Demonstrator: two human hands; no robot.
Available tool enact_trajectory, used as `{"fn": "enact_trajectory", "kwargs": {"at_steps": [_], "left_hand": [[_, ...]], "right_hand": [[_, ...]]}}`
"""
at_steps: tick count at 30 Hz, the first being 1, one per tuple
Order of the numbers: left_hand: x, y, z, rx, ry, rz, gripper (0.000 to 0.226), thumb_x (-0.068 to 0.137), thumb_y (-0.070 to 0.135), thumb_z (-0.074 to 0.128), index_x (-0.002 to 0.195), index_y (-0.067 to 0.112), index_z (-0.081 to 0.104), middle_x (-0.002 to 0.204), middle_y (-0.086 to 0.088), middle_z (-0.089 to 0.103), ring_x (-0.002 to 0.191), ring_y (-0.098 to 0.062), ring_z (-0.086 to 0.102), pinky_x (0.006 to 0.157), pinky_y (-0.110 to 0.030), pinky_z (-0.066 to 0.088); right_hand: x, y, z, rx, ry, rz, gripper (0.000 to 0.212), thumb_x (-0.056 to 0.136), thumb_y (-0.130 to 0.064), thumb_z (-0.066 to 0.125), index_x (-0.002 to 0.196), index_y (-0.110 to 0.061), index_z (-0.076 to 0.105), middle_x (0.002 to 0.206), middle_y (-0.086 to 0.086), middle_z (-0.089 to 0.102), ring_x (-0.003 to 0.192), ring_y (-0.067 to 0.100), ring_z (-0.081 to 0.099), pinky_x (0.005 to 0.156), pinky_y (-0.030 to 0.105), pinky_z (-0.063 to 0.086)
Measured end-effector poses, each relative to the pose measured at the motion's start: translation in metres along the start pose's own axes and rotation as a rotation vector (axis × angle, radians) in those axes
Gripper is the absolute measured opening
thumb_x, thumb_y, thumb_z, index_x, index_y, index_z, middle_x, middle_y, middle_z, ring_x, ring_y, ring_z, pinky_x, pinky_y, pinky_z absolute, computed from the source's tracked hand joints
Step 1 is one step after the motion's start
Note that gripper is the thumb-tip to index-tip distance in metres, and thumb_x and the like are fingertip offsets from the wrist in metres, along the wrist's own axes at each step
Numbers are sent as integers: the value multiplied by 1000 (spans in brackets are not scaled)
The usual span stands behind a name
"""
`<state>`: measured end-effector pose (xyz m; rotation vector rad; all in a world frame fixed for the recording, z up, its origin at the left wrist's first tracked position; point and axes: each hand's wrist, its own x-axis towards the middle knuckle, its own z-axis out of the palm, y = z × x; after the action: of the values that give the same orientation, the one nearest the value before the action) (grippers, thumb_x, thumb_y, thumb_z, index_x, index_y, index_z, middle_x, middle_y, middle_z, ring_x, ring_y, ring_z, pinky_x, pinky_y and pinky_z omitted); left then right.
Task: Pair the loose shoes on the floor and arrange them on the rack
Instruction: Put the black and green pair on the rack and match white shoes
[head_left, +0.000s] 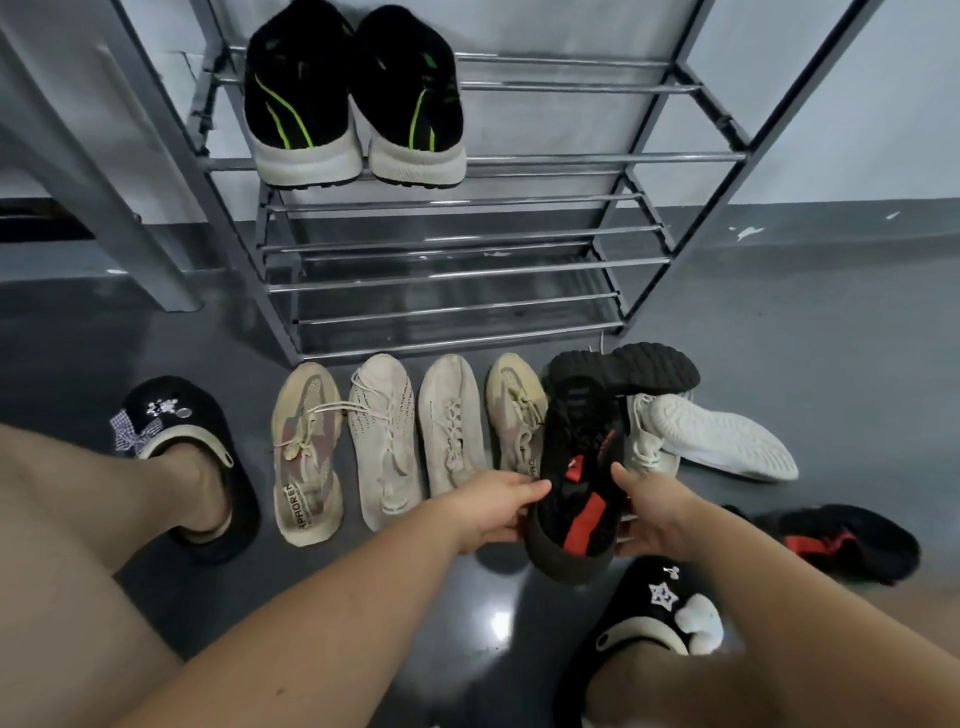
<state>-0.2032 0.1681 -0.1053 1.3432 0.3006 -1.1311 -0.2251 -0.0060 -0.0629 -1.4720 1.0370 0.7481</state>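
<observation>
From the head cam: both hands are on a black-and-red sneaker (576, 488), lifted just above the floor (831, 332). The left hand (498, 512) wraps its fingers round one side, and the right hand (649, 512) curls round the other. Its mate (844, 540) lies on the floor off to the right. Four beige shoes (410, 441) sit lined up in front of the rack (597, 156), a white one (722, 441) is tipped on its side, and a black-and-green pair (356, 98) is already on an upper shelf.

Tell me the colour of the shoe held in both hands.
Black knit shoe with red-orange patches, in the head view.
</observation>
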Motion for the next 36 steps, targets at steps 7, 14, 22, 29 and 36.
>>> {"fn": "enact_trajectory", "kwargs": {"at_steps": [7,14,22,29,36], "left_hand": [[7,-16,13,140,-30,-57,31,97,22,49,125,14,58,118,-6,65,108,-20,62,95,-34,49],[11,-23,19,199,-47,-103,30,99,18,43,126,11,56,93,4,65,81,-9,61,76,-22,49],[9,-14,12,226,-42,-94,31,101,12,37,127,7,54,97,-4,63,81,-13,60,71,-22,50],[6,-9,-11,372,-116,-121,34,100,9,36,128,9,56,90,-1,67,81,-14,59,77,-26,45],[-2,-9,-33,478,-150,-262,32,99,5,39,121,11,61,99,-5,65,97,-19,59,92,-31,47]], "right_hand": [[5,37,-14,-51,45,39,44,101,-39,38,107,1,57,80,13,60,69,28,60,54,31,50],[9,55,-15,-21,33,31,41,100,-37,40,103,0,55,75,12,59,63,26,59,55,32,54],[21,44,-25,6,40,-2,49,97,-42,45,114,2,54,104,17,59,92,30,60,79,41,51],[37,30,-48,10,71,-43,43,96,-46,45,115,-9,54,99,6,64,93,27,61,92,44,43],[41,28,-38,-180,39,32,68,90,-60,43,139,-13,44,143,8,46,122,34,50,94,44,40]]}}
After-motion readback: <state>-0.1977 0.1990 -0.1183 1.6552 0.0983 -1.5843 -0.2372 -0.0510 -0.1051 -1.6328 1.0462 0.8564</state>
